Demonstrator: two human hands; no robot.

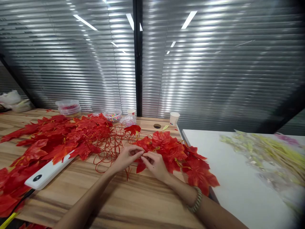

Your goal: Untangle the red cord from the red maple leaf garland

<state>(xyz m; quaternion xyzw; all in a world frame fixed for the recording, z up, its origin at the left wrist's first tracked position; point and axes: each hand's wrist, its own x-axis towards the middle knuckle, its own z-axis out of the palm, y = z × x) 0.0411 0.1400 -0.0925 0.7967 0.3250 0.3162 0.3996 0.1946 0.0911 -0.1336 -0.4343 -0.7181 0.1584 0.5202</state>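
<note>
My left hand [127, 158] and my right hand [155, 164] meet at the middle of the wooden table [124, 203], fingers pinched together on a red artificial maple leaf [141, 166] and its thin red wire stem. A pile of red leaves [176, 152] lies just beyond and to the right of my right hand. A tangle of red wire vines [111, 144] spreads left of my left hand, running into a larger heap of red leaves [52, 136]. My right wrist wears a beaded bracelet [196, 199].
A white flat device [47, 173] lies among the leaves at left. Plastic tubs [69, 108], a bead bowl [113, 116] and two paper cups [174, 118] stand at the table's back edge before window blinds. A white table [238, 178] with yellow-green foliage [269, 149] adjoins on the right.
</note>
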